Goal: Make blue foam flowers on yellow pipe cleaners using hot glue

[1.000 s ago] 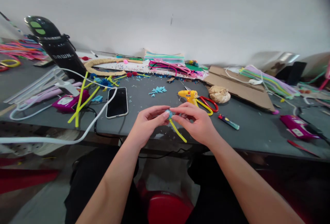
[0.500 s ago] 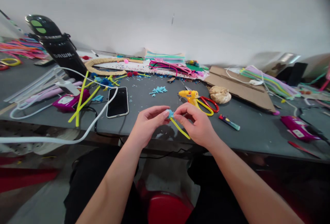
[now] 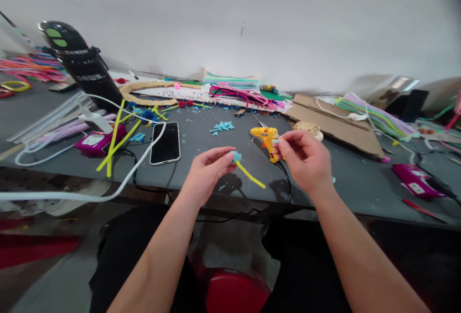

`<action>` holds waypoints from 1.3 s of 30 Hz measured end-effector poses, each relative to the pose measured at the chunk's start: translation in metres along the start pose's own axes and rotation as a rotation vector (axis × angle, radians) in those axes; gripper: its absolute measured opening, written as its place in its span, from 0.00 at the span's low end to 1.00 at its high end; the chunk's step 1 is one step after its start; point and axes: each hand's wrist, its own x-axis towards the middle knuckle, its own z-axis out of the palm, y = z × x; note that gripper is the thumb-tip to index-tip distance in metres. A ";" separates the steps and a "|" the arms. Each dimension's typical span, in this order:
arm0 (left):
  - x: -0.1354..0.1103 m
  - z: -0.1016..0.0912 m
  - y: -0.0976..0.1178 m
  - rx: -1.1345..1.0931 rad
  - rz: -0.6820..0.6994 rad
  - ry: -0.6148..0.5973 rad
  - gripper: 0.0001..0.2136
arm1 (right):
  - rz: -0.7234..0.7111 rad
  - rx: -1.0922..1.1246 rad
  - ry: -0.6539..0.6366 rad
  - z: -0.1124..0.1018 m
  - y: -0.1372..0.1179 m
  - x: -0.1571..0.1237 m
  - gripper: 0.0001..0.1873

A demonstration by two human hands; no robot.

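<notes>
The pipe cleaner (image 3: 248, 174) in the left hand (image 3: 209, 171) looks fuzzy; the glue gun (image 3: 265, 135) at the right hand (image 3: 306, 159), shiny plastic; phone (image 3: 165, 142) glossy, desk (image 3: 353, 178) matt, cardboard (image 3: 334, 123) beyond rough.

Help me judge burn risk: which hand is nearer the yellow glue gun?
Right. The right hand is at the glue gun, fingertips by its handle; contact is unclear. The left hand is apart, nearer the person, pinching a yellow pipe cleaner.
</notes>
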 end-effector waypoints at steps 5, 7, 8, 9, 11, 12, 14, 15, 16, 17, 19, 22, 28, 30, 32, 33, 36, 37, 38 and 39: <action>0.001 0.001 0.000 0.002 -0.012 0.003 0.14 | -0.053 -0.230 0.166 -0.038 0.024 0.016 0.05; 0.001 0.001 0.000 -0.003 -0.014 0.002 0.14 | -0.029 -0.281 0.141 -0.047 0.037 0.021 0.07; 0.001 0.000 0.000 -0.005 -0.015 0.000 0.14 | -0.010 -0.310 0.118 -0.050 0.043 0.024 0.08; 0.001 0.000 -0.001 -0.006 -0.015 -0.003 0.14 | 0.005 -0.343 0.094 -0.051 0.048 0.025 0.08; 0.001 0.000 -0.001 -0.007 -0.015 -0.007 0.14 | 0.017 -0.409 0.062 -0.049 0.056 0.029 0.09; 0.001 -0.001 -0.001 -0.007 -0.015 -0.009 0.14 | 0.018 -0.431 0.051 -0.047 0.058 0.030 0.10; 0.001 -0.001 -0.001 -0.003 -0.011 -0.010 0.13 | 0.020 -0.458 0.001 -0.040 0.061 0.032 0.13; 0.001 0.000 -0.001 0.001 -0.008 -0.009 0.13 | 0.019 -0.480 -0.042 -0.035 0.061 0.032 0.16; 0.001 0.000 -0.001 0.009 -0.003 -0.008 0.14 | 0.015 -0.519 -0.088 -0.029 0.062 0.033 0.19; 0.000 0.000 -0.001 0.018 0.002 -0.007 0.14 | 0.008 -0.578 -0.129 -0.023 0.063 0.034 0.23; 0.000 0.001 -0.001 0.044 0.014 -0.008 0.14 | -0.006 -0.727 -0.176 -0.011 0.065 0.037 0.29; 0.001 0.000 -0.002 0.078 0.029 -0.010 0.15 | 0.022 -0.850 -0.180 0.008 0.071 0.042 0.29; 0.003 -0.006 -0.005 0.126 0.020 0.030 0.18 | 0.162 -0.601 -0.114 0.017 0.070 0.047 0.20; 0.004 -0.009 -0.005 0.138 0.018 0.058 0.18 | 0.193 -0.375 -0.137 0.010 0.062 0.043 0.20; 0.005 -0.011 -0.004 0.136 0.026 0.071 0.18 | 0.226 -0.151 -0.182 0.001 0.053 0.036 0.20; 0.005 -0.012 -0.003 0.133 0.030 0.073 0.18 | 0.240 -0.067 -0.209 -0.003 0.049 0.032 0.20; 0.006 -0.014 -0.002 0.125 0.041 0.073 0.18 | 0.279 0.056 -0.291 -0.010 0.037 0.020 0.17; 0.006 -0.015 -0.001 0.122 0.044 0.072 0.18 | 0.288 0.070 -0.315 -0.011 0.035 0.016 0.17; 0.006 -0.015 0.000 0.117 0.048 0.073 0.18 | 0.291 0.078 -0.335 -0.012 0.033 0.013 0.16; 0.006 -0.015 0.000 0.110 0.052 0.074 0.18 | 0.289 0.082 -0.354 -0.012 0.031 0.011 0.16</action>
